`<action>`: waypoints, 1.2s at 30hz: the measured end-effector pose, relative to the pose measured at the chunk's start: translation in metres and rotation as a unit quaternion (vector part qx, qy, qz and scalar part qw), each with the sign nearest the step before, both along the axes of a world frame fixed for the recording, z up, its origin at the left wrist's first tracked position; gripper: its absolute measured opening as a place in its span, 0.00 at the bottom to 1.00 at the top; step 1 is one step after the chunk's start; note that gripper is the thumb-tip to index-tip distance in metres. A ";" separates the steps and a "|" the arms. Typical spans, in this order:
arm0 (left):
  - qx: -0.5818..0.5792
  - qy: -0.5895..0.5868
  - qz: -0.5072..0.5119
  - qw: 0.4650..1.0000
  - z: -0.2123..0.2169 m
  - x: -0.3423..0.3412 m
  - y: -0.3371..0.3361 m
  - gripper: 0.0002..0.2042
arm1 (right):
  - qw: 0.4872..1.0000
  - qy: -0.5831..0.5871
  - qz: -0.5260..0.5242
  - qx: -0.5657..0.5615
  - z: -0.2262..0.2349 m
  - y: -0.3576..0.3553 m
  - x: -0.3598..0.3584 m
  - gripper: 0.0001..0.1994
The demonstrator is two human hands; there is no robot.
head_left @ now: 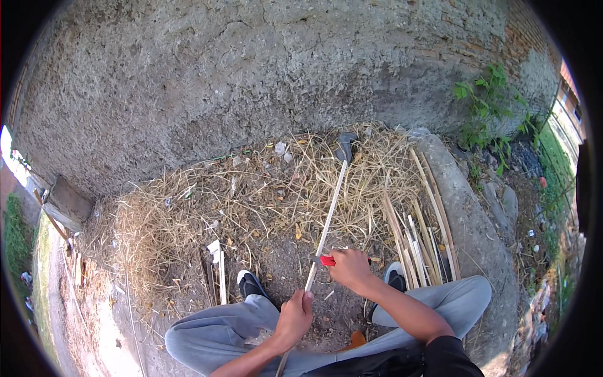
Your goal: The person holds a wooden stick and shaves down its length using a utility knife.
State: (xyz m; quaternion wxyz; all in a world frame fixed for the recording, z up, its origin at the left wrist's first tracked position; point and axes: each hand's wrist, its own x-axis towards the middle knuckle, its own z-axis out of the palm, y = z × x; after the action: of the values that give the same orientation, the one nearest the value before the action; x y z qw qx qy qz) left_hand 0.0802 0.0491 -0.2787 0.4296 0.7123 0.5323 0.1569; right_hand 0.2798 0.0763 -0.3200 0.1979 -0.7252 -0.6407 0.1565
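Note:
A long, pale split strip of wood or cane (331,210) runs away from me between my feet, its far end near a dark grey object on the straw. My left hand (294,319) is closed around the strip's near part, and the strip's tail shows again below my wrist. Just beyond it, my right hand (350,270) grips a red-handled knife (326,260). The knife's short dark blade lies against the strip. Most of its handle is hidden inside my fist.
Several pale strips (418,245) lie by my right shoe, and a few shorter pieces (222,276) by my left. Dry straw (157,220) covers the ground up to a rough wall (251,81). A concrete ledge (468,207) and a green plant (490,103) stand at the right.

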 end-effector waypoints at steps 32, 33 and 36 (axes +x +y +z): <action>0.010 0.056 -0.093 0.994 -0.001 -0.006 -0.044 0.10 | 0.982 -0.109 -0.154 0.005 -0.012 0.020 0.065 0.08; 0.062 0.052 -0.076 0.994 -0.004 -0.008 -0.048 0.12 | 0.983 -0.111 -0.148 0.000 -0.010 0.019 0.067 0.08; 0.079 0.062 -0.067 0.993 0.001 -0.016 -0.052 0.14 | 0.982 -0.115 -0.150 0.019 -0.015 0.024 0.067 0.08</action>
State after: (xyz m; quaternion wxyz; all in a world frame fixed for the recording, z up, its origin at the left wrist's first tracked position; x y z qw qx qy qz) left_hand 0.0645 -0.0033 -0.2780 0.3475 0.7864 0.4953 0.1248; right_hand 0.3471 0.1000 -0.3348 0.1579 -0.8224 -0.5457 0.0289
